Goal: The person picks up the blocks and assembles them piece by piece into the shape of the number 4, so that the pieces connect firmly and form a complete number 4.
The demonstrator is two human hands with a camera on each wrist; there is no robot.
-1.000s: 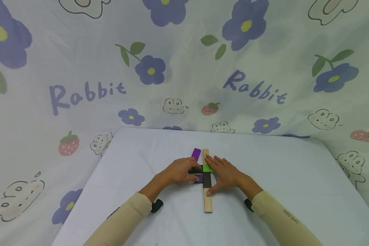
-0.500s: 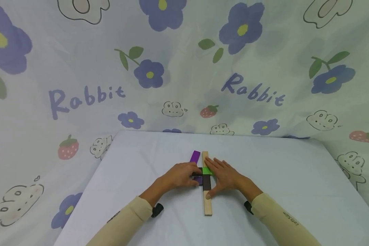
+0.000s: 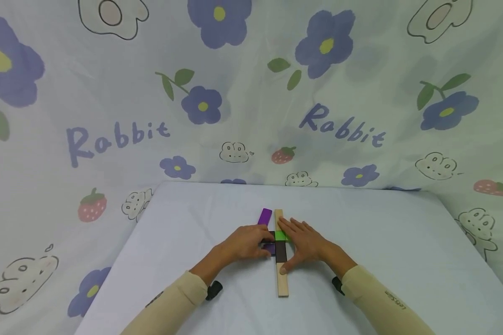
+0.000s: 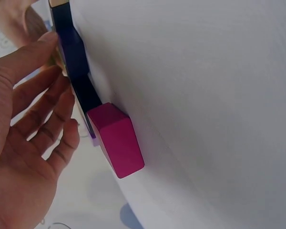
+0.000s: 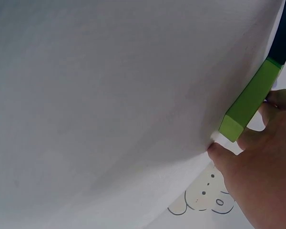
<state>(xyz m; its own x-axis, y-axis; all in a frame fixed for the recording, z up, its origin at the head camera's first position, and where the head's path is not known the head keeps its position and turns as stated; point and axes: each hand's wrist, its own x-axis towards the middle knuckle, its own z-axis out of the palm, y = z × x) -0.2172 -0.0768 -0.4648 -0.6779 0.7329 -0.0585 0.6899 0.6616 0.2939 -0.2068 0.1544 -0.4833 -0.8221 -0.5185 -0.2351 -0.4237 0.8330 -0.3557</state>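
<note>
A cross-like row of blocks lies on the white table. It has a pale wooden block (image 3: pixel 278 214) at the far end, a green block (image 3: pixel 280 236), a dark brown block (image 3: pixel 280 252) and another pale wooden block (image 3: pixel 282 286) nearest me. At the left, my left hand (image 3: pixel 244 243) has its thumb and fingers bent around a dark purple block (image 3: pixel 269 249) and a black block (image 3: pixel 270 234). The left wrist view shows the thumb tip at this dark pair's edge. My right hand (image 3: pixel 309 243) rests with spread fingers along the row's right side, thumb on the near wooden block.
A purple block (image 3: pixel 265 216) leans slantwise beyond the left hand. The left wrist view has a magenta block end (image 4: pixel 119 143) jutting out nearest the camera. A patterned cloth (image 3: pixel 251 116) hangs behind the table (image 3: pixel 360 232).
The head view has tilted up, so everything sits lower in it. My left thumb has shifted slightly toward me along the dark purple block; the right hand keeps its pose.
</note>
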